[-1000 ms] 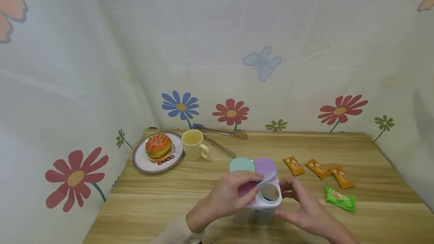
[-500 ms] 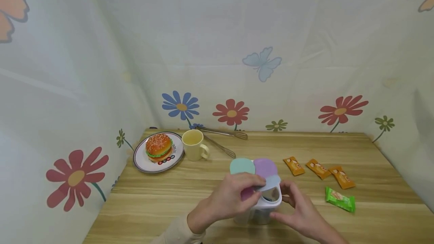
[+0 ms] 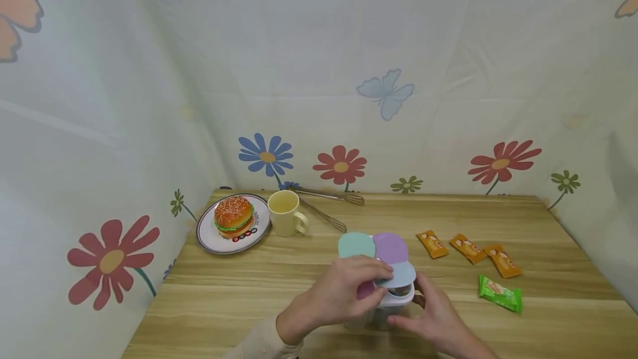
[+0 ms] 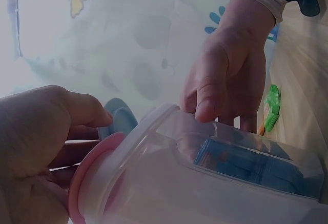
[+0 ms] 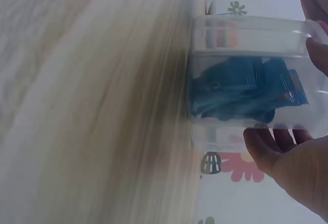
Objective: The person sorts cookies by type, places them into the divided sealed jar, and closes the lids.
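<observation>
A clear storage container (image 3: 387,314) with a white top and round lids in teal, purple, pink and pale blue stands at the table's front. My left hand (image 3: 339,288) reaches over the top and pinches the pale blue lid (image 3: 405,273), which sits tilted above its round opening. A dark gap shows below the lid's near edge. My right hand (image 3: 437,314) holds the container's right side, thumb at the front and fingers round the back. Through the clear wall, blue packets (image 5: 236,88) show in one compartment. My left fingers partly hide the pink lid (image 4: 82,183).
Several orange packets, one of them here (image 3: 431,244), and a green packet (image 3: 500,292) lie to the right. At the back left are a plate (image 3: 206,237) with a toy burger (image 3: 233,215), a yellow mug (image 3: 283,216) and two whisks (image 3: 353,199).
The pale blue lid has swung from steeply raised down to nearly flat over its opening, guided by my left hand. My right hand has shifted slightly left along the container.
</observation>
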Available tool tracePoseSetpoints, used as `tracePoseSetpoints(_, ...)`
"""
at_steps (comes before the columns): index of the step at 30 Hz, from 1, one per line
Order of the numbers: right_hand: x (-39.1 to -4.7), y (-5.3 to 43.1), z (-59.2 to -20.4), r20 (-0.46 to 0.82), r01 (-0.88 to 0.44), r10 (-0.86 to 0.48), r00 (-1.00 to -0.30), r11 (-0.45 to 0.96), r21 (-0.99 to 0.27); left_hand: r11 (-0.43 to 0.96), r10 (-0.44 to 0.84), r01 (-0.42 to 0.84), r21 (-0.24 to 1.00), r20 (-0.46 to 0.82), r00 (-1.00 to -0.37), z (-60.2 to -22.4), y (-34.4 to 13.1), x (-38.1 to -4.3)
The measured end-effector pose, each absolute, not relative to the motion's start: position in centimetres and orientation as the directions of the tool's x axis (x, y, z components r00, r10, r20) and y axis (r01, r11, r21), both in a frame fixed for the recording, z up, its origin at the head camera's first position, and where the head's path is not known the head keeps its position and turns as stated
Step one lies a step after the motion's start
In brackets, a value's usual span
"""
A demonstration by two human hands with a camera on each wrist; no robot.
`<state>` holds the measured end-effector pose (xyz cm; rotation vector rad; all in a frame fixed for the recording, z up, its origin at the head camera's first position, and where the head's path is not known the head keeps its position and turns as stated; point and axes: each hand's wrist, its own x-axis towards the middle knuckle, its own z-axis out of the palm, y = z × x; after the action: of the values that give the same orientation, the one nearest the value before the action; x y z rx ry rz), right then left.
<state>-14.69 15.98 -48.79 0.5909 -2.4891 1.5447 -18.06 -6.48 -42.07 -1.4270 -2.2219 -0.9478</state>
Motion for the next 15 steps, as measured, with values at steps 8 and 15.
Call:
tracePoseSetpoints(8,-14.6,15.27,-48.44,0.213,-0.26,-0.151,-0.965,0.476,-0.84,0.306,0.688,0.908,0.285,0.593,-0.418,-41.98,-6.34,-17.87)
tracePoseSetpoints(15,-14.67,15.03,-48.15,0.161,-0.193,-0.108,-0.981,0.487,-0.852,0.312,0.725,0.922,0.231,0.568,-0.388,-41.94,-6.34,-17.79)
